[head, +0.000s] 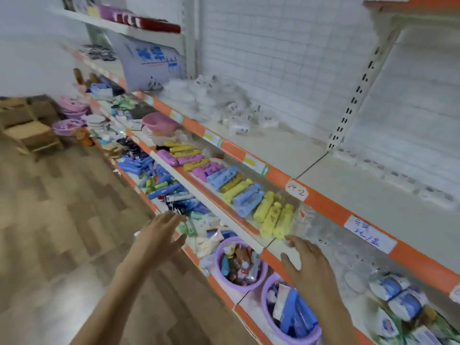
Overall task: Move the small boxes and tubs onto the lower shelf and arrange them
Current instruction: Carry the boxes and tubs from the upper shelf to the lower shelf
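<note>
**Both hands empty at the shelves**

The left hand (159, 236) hangs with fingers spread, holding nothing, left of the purple tub (240, 263) on the lower shelf (219, 290). The right hand (307, 262) is flat, fingers relaxed, just right of that tub at the middle shelf's edge. A blurred heap of small white boxes (224, 105) lies on the upper shelf (286, 148), well above the tub.

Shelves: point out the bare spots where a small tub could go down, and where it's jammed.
Bare: the top shelf right of the white packet pile, and its next bay. Crowded: the middle shelf with coloured cases; the lower shelf with the purple tubs.
</note>
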Demonstrator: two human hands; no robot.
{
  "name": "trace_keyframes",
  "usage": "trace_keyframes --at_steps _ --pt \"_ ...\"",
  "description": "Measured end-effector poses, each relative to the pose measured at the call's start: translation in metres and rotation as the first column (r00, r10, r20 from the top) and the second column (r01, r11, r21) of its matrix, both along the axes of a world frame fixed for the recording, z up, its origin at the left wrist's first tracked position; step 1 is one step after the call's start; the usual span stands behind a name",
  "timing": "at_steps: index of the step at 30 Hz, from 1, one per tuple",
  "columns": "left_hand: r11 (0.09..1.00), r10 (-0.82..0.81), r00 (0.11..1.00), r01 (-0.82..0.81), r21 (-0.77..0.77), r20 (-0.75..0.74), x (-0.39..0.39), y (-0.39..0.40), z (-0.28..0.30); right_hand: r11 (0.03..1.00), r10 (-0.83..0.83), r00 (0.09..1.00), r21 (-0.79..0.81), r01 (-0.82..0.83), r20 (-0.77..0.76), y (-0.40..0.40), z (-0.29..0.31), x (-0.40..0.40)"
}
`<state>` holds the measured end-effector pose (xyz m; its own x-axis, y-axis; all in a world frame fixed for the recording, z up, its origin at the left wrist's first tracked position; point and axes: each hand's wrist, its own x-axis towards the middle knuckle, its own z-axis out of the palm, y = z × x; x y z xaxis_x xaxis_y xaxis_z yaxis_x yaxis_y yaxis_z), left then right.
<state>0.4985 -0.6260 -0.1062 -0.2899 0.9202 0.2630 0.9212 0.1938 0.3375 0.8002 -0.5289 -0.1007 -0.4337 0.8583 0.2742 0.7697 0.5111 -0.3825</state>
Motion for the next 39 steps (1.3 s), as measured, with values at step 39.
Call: trace_keyframes --at_steps 39 --pt "0.941 -0.286 0.955 0.295 0.163 -0.079 -0.405 0.448 0.120 0.980 0.091 0.991 0.188 -0.071 -0.100 0.413 0.127 -0.450"
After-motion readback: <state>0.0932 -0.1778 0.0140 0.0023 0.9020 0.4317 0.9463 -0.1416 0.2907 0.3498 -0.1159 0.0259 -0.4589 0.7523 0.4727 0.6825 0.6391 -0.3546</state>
